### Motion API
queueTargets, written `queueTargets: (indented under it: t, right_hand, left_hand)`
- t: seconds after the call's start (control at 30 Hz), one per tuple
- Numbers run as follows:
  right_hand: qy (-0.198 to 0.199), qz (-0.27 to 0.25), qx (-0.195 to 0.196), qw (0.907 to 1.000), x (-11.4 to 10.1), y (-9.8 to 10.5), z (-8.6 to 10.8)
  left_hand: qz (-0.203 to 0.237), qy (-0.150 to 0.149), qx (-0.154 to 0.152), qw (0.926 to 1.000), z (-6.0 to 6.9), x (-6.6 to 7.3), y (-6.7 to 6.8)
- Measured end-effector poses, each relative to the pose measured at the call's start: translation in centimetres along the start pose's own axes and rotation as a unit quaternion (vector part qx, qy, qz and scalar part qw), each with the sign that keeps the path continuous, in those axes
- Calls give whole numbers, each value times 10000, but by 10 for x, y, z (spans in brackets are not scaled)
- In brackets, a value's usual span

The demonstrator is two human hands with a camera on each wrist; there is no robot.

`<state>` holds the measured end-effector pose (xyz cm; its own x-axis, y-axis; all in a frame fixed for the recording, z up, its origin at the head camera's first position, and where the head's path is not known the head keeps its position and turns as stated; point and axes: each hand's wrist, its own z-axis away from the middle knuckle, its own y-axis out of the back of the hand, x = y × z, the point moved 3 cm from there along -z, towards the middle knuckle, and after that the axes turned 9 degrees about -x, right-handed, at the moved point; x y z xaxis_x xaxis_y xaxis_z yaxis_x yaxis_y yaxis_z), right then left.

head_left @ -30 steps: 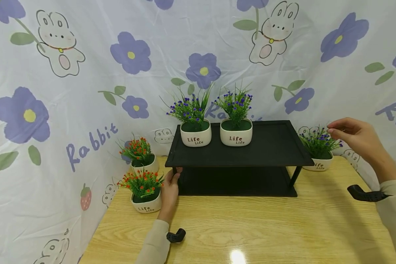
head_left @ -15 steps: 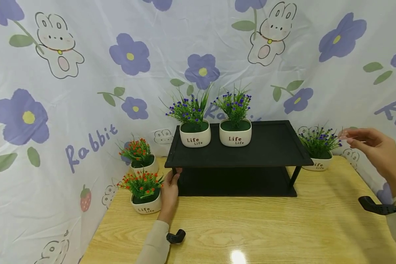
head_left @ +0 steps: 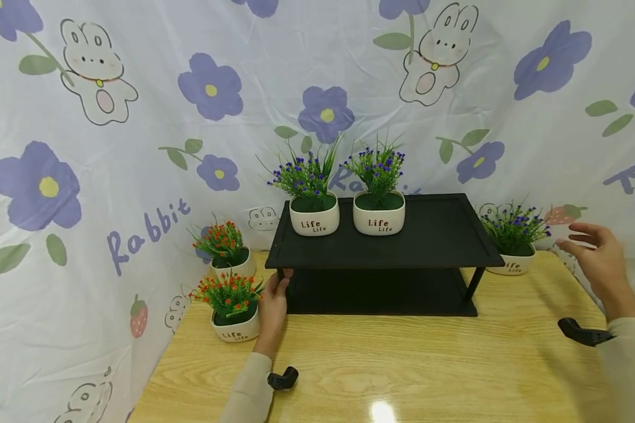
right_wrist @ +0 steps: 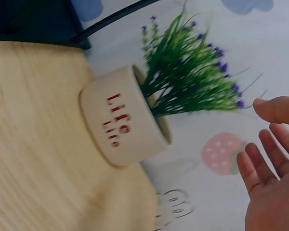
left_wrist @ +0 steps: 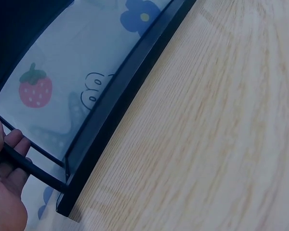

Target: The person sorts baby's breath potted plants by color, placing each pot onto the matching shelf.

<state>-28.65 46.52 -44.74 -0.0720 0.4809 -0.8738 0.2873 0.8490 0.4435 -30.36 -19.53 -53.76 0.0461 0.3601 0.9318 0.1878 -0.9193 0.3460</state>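
Observation:
A black two-tier shelf (head_left: 423,235) stands on the wooden table. My left hand (head_left: 272,299) grips its front left post (left_wrist: 31,168), the thumb on one side and the fingers curled behind. Two white pots marked "Life", a left purple-flowered pot (head_left: 314,217) and a right purple-flowered pot (head_left: 378,214), sit on the top tier. Another purple-flowered pot (right_wrist: 123,118) stands on the table beyond the shelf's right end. My right hand (head_left: 598,261) hovers to the right of that plant, apart from it, with loosely bent fingers and nothing in them.
To the left of the shelf are two red-flowered pots, a rear pot (head_left: 238,264) and a front pot (head_left: 236,329), the front one close beside my left wrist. A patterned curtain (head_left: 275,47) hangs behind the table (head_left: 402,364).
My right hand has drawn back from the right-hand plant, moving right and downward. My left hand keeps its grip on the post, and the pots stay where they were.

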Motion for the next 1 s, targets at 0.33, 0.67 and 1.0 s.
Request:
queueTargets:
  t: [0.33,0.67,1.0]
  right_hand:
    - [-454,-91,-1145,9923,28,-23,-14]
    - [-1006,-173,-2001,9745,38,-52,-22]
    - [-1114,-388,-2111,9703,50,-75,-28]
  left_hand:
    - [6,62,13,10000,1,1,1]
    - [66,-18,-79,9999,0,2,0]
    - [50,41,-10,10000,3,4,1]
